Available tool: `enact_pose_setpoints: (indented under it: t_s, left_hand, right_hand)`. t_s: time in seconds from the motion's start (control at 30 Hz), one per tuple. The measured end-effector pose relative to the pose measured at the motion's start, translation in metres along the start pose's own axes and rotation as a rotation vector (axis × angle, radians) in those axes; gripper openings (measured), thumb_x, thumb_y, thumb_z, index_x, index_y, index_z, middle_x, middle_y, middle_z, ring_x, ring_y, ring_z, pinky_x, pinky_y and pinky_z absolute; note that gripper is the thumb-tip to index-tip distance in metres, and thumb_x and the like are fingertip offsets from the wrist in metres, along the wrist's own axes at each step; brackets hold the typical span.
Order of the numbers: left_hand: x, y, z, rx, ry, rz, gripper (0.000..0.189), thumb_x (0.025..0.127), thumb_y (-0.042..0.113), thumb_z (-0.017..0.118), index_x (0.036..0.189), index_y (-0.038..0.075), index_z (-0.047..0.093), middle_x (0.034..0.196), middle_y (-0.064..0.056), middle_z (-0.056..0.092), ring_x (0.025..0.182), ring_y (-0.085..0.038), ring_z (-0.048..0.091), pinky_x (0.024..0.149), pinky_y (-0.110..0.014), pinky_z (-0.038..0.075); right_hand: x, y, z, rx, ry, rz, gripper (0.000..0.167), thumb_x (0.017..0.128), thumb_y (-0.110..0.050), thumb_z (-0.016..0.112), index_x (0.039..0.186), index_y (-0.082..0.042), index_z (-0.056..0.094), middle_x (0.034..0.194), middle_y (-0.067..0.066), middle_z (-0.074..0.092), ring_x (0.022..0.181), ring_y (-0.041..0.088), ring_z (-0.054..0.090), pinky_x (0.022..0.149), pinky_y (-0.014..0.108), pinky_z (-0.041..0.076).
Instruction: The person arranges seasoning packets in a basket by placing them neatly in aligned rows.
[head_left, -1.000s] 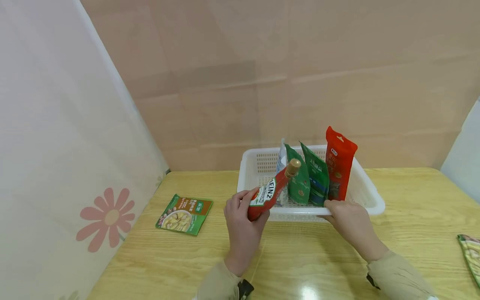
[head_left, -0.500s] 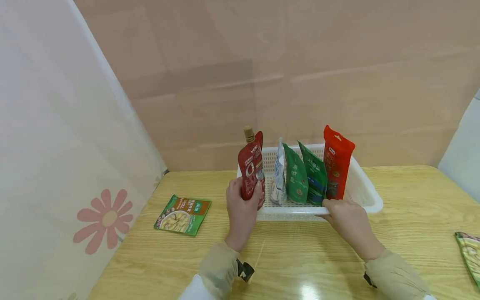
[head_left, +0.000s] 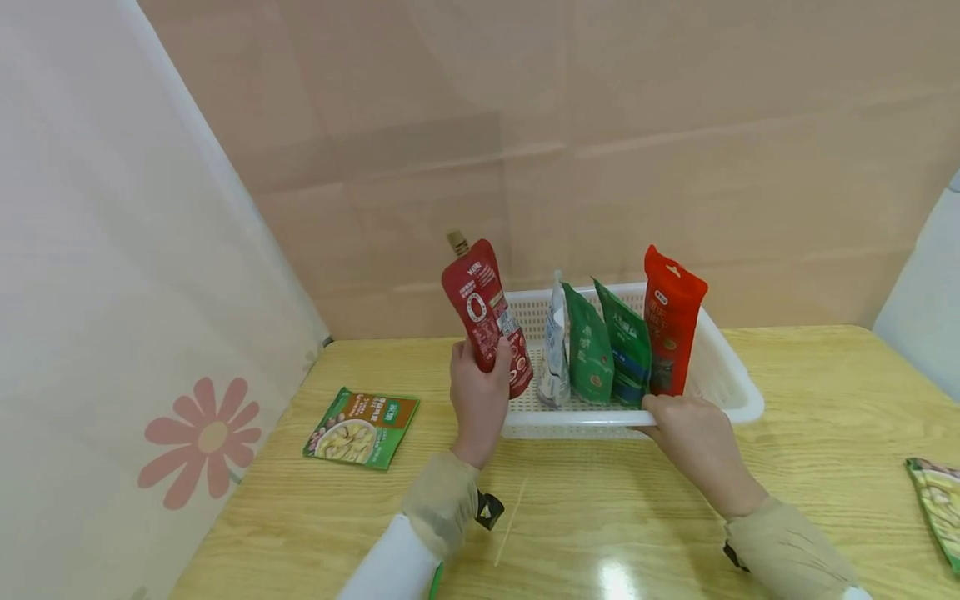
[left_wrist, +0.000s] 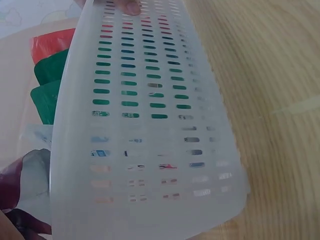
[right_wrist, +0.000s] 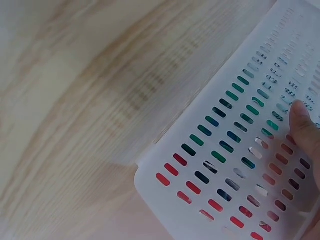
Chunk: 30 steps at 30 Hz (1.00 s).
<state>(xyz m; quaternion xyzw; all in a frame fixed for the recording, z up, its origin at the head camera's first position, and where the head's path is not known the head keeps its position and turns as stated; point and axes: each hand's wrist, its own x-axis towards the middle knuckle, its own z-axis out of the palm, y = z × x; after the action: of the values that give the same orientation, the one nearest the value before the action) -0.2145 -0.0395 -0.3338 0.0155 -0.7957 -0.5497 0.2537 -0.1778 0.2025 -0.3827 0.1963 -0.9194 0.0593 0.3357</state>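
Note:
My left hand [head_left: 480, 404] grips the lower part of a red Heinz ketchup pouch [head_left: 474, 287] with a gold cap. The pouch leans left, cap up, over the left end of a white perforated plastic basket [head_left: 577, 418]. With my right hand [head_left: 693, 437] I hold the basket's front rim; in the right wrist view the thumb [right_wrist: 304, 125] lies against its slotted wall. Inside the basket, from left to right, stand a white-and-blue bag [head_left: 555, 350], two green bags, the first [head_left: 589, 350] and the second [head_left: 628, 346], and a taller red bag [head_left: 672, 321].
A flat green-and-brown food packet [head_left: 362, 429] lies on the wooden table [head_left: 570, 517] left of the basket. Another packet [head_left: 937, 508] shows at the right edge. A green edge [head_left: 437, 581] peeks out beside the left sleeve. A beige backdrop [head_left: 525, 150] rises behind the table.
My left hand has swung the ketchup pouch up and left, from leaning right with its front label showing to leaning left with its back showing. The right hand stays on the rim.

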Motion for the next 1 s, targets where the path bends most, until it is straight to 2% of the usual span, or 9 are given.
enact_pose_setpoints:
  t_s: [0.13,0.3,0.5,0.67,0.77,1.0]
  left_hand:
    - [0.009,0.0,0.001,-0.017,-0.019,-0.033,0.041,0.094,0.037,0.056,0.123,0.008,0.059,0.111,-0.012,0.058,0.098,-0.025,0.06,0.077,-0.042,0.055]
    - [0.018,-0.004,0.004,0.04,-0.08,-0.053,0.039,0.094,0.028,0.057,0.123,0.003,0.056,0.116,-0.015,0.06,0.103,-0.029,0.063,0.085,-0.045,0.053]
    - [0.025,-0.012,0.015,0.202,-0.138,-0.04,0.032,0.092,0.021,0.057,0.119,0.003,0.06,0.105,-0.018,0.062,0.093,-0.032,0.063,0.08,-0.046,0.052]
    - [0.027,-0.011,0.019,0.382,-0.199,-0.019,0.031,0.093,0.021,0.055,0.116,0.001,0.061,0.098,-0.021,0.065,0.086,-0.035,0.066,0.073,-0.048,0.052]
    - [0.028,-0.01,0.021,0.448,-0.219,-0.004,0.028,0.092,0.021,0.056,0.111,0.002,0.064,0.095,-0.02,0.068,0.085,-0.035,0.068,0.072,-0.047,0.053]
    - [0.03,-0.01,0.024,0.429,-0.239,-0.037,0.026,0.093,0.022,0.058,0.111,0.004,0.067,0.097,-0.015,0.073,0.089,-0.03,0.07,0.076,-0.043,0.055]
  right_hand:
    - [0.001,-0.001,0.001,0.004,0.012,-0.002,0.036,0.058,-0.023,0.086,0.062,-0.013,0.052,0.051,-0.001,0.046,0.047,0.014,0.04,0.044,0.026,0.03]
    - [0.0,-0.001,0.002,0.0,0.012,-0.004,0.036,0.058,-0.023,0.087,0.062,-0.014,0.052,0.051,-0.001,0.047,0.046,0.014,0.041,0.043,0.026,0.03]
    - [0.001,-0.001,0.002,-0.001,-0.003,-0.006,0.037,0.059,-0.023,0.086,0.062,-0.014,0.051,0.051,-0.001,0.044,0.046,0.013,0.039,0.043,0.025,0.029]
    - [0.001,-0.001,0.001,-0.01,0.006,-0.01,0.037,0.058,-0.022,0.087,0.062,-0.013,0.052,0.051,-0.001,0.045,0.046,0.013,0.039,0.043,0.025,0.029]
    - [0.002,-0.001,0.001,-0.006,0.003,-0.003,0.036,0.058,-0.024,0.087,0.063,-0.013,0.053,0.051,0.0,0.047,0.046,0.013,0.039,0.043,0.025,0.03]
    - [0.001,0.0,0.002,-0.016,0.016,-0.015,0.038,0.056,-0.026,0.087,0.063,-0.013,0.052,0.051,0.0,0.046,0.045,0.014,0.039,0.042,0.024,0.027]
